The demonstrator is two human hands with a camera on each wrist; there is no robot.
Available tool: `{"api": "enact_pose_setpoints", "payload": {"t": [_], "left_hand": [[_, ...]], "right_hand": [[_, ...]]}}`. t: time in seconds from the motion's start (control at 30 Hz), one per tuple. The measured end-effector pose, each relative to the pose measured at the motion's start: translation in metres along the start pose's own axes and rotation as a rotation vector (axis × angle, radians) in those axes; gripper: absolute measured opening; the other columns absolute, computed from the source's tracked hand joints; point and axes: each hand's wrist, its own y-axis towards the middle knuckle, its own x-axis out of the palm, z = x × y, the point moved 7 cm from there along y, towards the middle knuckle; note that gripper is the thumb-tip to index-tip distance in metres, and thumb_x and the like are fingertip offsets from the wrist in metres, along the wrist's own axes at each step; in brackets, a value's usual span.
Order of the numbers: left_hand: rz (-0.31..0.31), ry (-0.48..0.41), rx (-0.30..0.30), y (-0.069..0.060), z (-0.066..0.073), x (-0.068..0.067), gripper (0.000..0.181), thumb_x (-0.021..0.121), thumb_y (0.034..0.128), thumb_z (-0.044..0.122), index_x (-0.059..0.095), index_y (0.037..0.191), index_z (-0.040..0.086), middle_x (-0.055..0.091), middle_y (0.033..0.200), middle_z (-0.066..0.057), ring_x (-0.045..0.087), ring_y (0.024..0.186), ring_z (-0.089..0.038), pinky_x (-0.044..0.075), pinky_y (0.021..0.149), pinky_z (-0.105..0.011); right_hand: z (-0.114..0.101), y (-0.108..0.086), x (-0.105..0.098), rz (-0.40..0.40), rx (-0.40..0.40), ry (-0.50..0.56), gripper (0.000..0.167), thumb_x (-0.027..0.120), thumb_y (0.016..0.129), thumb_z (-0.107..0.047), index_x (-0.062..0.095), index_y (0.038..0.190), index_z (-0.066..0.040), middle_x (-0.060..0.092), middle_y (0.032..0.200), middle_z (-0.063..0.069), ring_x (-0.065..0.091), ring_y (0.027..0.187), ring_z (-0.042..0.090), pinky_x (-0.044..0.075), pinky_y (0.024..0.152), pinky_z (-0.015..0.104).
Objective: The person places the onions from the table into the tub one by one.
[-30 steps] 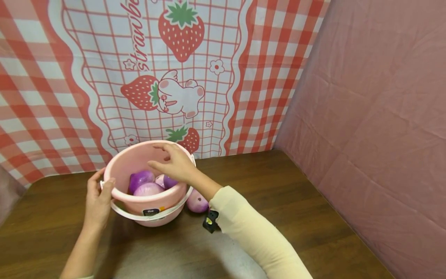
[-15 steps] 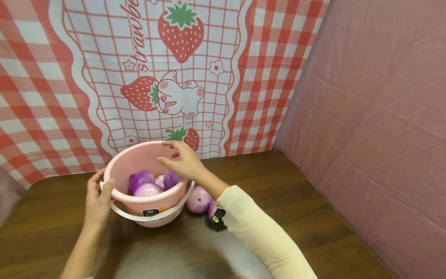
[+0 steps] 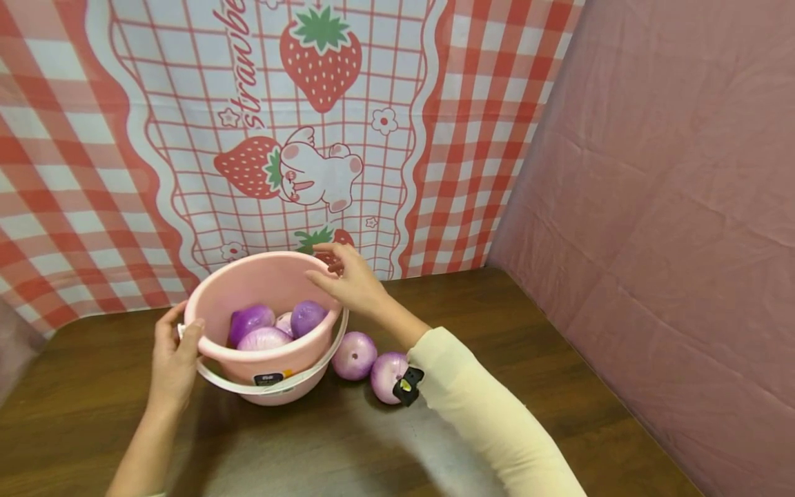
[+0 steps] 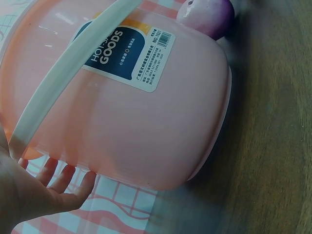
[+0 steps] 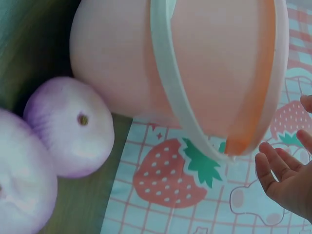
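A pink bucket (image 3: 267, 276) with a white handle (image 3: 248, 390) stands on the table. Several purple onions (image 3: 263, 338) lie inside it. At the bucket's left side, my left hand (image 3: 176, 359) grips the rim, thumb over the edge and fingers outside; in the left wrist view those fingers (image 4: 73, 192) lie against the outer wall. By the right rim, my right hand (image 3: 354, 279) hovers with loosely bent fingers and nothing in them; in the right wrist view its fingertips are close to the rim. Two more onions, one nearer the bucket (image 3: 355, 356) and another (image 3: 388, 378), sit outside to the right.
The brown wooden table (image 3: 509, 345) extends to the right of the bucket. Behind it hangs a red-checked strawberry cloth (image 3: 385, 172), and a pink cloth (image 3: 671, 207) covers the right side. A black wrist strap piece (image 3: 408, 386) partly hides the farther-right onion.
My right hand has drawn back to the right from over the bucket's opening to its right rim, uncovering an onion inside and the second onion outside. My left hand keeps its grip.
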Motion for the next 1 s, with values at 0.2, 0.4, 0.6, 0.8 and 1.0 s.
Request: {"api": "enact_pose_setpoints", "payload": {"t": [0.2, 0.4, 0.6, 0.8, 1.0], "left_hand": [[-0.011, 0.007, 0.0, 0.0, 0.0, 0.0, 0.031, 0.05, 0.0938, 0.01, 0.042, 0.119, 0.027, 0.048, 0.088, 0.005, 0.058, 0.072, 0.0, 0.052, 0.058, -0.012], [-0.017, 0.003, 0.003, 0.001, 0.001, 0.0, 0.031, 0.049, 0.094, 0.011, 0.042, 0.12, 0.027, 0.048, 0.089, 0.005, 0.058, 0.072, 0.0, 0.052, 0.057, -0.013], [-0.021, -0.007, 0.011, 0.0, 0.001, 0.0, 0.031, 0.05, 0.0937, 0.01, 0.043, 0.118, 0.028, 0.05, 0.089, 0.006, 0.058, 0.073, 0.001, 0.052, 0.057, -0.013], [-0.024, -0.018, 0.017, -0.001, 0.001, 0.0, 0.032, 0.05, 0.0936, 0.01, 0.043, 0.119, 0.028, 0.051, 0.092, 0.005, 0.059, 0.074, 0.001, 0.053, 0.057, -0.013], [-0.022, -0.013, 0.02, -0.001, 0.001, 0.0, 0.032, 0.05, 0.0937, 0.01, 0.043, 0.119, 0.028, 0.051, 0.092, 0.005, 0.06, 0.074, 0.001, 0.053, 0.058, -0.013]], "right_hand": [[0.012, -0.005, -0.01, 0.002, 0.042, -0.015, 0.048, 0.066, 0.087, -0.027, 0.051, 0.13, -0.012, 0.054, 0.126, 0.011, 0.058, 0.108, 0.031, 0.052, 0.086, 0.036], [0.026, -0.012, -0.018, 0.006, 0.096, -0.088, 0.049, 0.064, 0.087, -0.034, 0.051, 0.131, -0.017, 0.051, 0.133, 0.004, 0.058, 0.108, 0.023, 0.053, 0.083, 0.034], [0.037, -0.024, -0.027, 0.001, 0.09, -0.16, 0.046, 0.065, 0.086, -0.035, 0.054, 0.127, -0.018, 0.054, 0.128, 0.005, 0.059, 0.106, 0.022, 0.053, 0.085, 0.032], [0.05, -0.039, -0.033, -0.019, 0.074, -0.185, 0.044, 0.07, 0.083, -0.031, 0.058, 0.123, -0.017, 0.057, 0.123, 0.005, 0.058, 0.106, 0.022, 0.051, 0.091, 0.035], [0.063, -0.049, -0.033, -0.076, 0.087, -0.191, 0.045, 0.071, 0.082, -0.03, 0.058, 0.123, -0.014, 0.058, 0.123, 0.007, 0.06, 0.105, 0.025, 0.051, 0.09, 0.035]]}}
